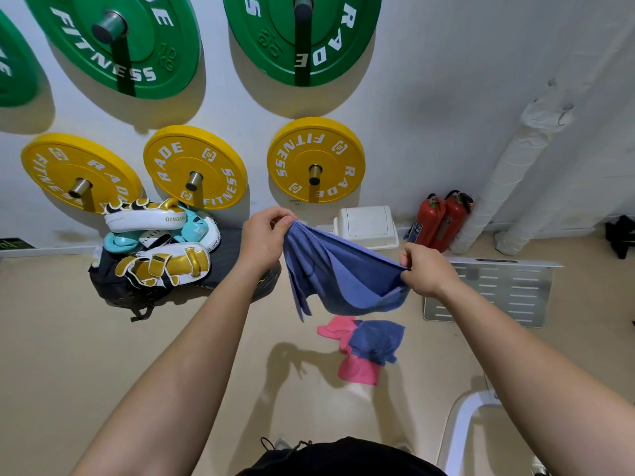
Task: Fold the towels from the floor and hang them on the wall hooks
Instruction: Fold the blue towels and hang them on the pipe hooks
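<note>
Blue towel (340, 273) is held in mid-air, its top edge pinched by left hand (266, 240) and right hand (424, 269), fingers clamped on cloth. Pink towel (359, 369) and second blue towel (376, 340) are seen on the floor (103, 338). Risk: the middle sags, so edges may be misaligned or a corner dropped. "RADE FITNESS" is printed on the weight plates (316, 159), "GINGPA…" on a pad (144, 216).

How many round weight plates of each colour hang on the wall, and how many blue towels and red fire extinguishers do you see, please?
Green round weight plates: 3, one cut off at the left edge
Yellow round weight plates: 3
Blue cloth towels: 2, one held up, one on the beige floor
Red fire extinguishers: 2
Total: 10
</note>
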Demonstrator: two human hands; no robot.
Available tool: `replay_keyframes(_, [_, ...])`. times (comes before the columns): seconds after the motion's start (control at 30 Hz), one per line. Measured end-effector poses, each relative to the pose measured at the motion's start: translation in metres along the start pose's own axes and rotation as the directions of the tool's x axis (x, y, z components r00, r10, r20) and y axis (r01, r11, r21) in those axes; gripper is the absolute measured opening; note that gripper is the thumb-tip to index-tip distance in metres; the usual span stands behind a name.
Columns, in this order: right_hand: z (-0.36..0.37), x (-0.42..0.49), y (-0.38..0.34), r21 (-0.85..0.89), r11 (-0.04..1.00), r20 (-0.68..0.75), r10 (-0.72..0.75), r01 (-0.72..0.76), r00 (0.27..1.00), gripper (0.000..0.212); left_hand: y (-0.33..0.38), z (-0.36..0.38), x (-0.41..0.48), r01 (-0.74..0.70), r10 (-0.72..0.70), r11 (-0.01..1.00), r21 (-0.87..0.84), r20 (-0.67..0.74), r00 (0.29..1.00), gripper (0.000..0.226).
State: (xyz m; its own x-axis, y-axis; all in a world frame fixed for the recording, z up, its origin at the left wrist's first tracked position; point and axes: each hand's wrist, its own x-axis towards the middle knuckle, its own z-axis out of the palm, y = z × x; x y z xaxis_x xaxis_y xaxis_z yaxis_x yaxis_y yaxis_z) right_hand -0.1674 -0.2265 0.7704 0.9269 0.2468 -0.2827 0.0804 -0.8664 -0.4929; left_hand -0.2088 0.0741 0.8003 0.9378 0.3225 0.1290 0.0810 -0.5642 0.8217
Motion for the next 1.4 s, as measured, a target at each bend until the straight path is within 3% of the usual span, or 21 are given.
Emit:
replay_keyframes(0.23, [-0.002,-0.013,0.01,0.072,0.972,0.138,-0.233,0.225,0.963,0.032,-0.043,-0.012,0.014,0.119,-0.102,0.981,0.15,-0.116,0.988,0.015])
replay_keyframes(0.47, [0.0,-0.019,0.005,-0.093,0.962,0.209,-0.233,0.257,0.95,0.043,-0.057,-0.009,0.021,0.229,-0.201,0.952,0.205,-0.151,0.968,0.016])
replay_keyframes(0.73, [-0.005,-0.038,0.012,0.153,0.971,0.017,-0.19,0.186,0.982,0.014,-0.054,-0.008,0.029,0.248,-0.212,0.948,0.2,-0.183,0.96,0.019])
replay_keyframes(0.83, [-0.001,-0.038,0.009,0.171,0.969,-0.075,-0.166,0.176,0.983,0.029,-0.051,-0.007,0.03,0.243,-0.209,0.95,0.194,-0.179,0.961,0.019])
replay_keyframes(0.93, [-0.001,-0.032,0.011,0.18,0.969,-0.165,-0.14,0.169,0.976,0.027,-0.052,-0.008,0.028,0.22,-0.189,0.955,0.198,-0.164,0.968,0.019])
replay_keyframes(1.03, [-0.007,-0.023,0.018,0.119,0.978,-0.146,-0.151,0.169,0.978,0.016,-0.054,-0.007,0.021,0.184,-0.157,0.963,0.196,-0.143,0.977,0.017])
replay_keyframes(1.1, [-0.015,-0.015,0.024,0.078,0.982,-0.113,-0.163,0.172,0.98,0.022,-0.052,-0.005,0.015,0.17,-0.147,0.971,0.169,-0.141,0.979,0.016])
replay_keyframes(1.2, [-0.028,-0.001,0.034,0.268,0.944,-0.08,-0.177,0.192,0.981,0.013,-0.052,-0.002,0.009,0.176,-0.155,0.977,0.118,-0.173,0.973,0.017])
replay_keyframes(1.3, [-0.031,0.02,0.036,0.493,0.862,-0.148,-0.047,0.115,0.988,0.009,-0.052,0.007,0.005,0.197,-0.18,0.977,0.084,-0.176,0.968,0.018])
replay_keyframes(1.4, [-0.019,0.038,0.029,0.51,0.86,-0.316,0.204,-0.015,0.926,0.009,-0.045,0.025,0.005,0.327,-0.312,0.942,0.073,-0.166,0.935,0.018])
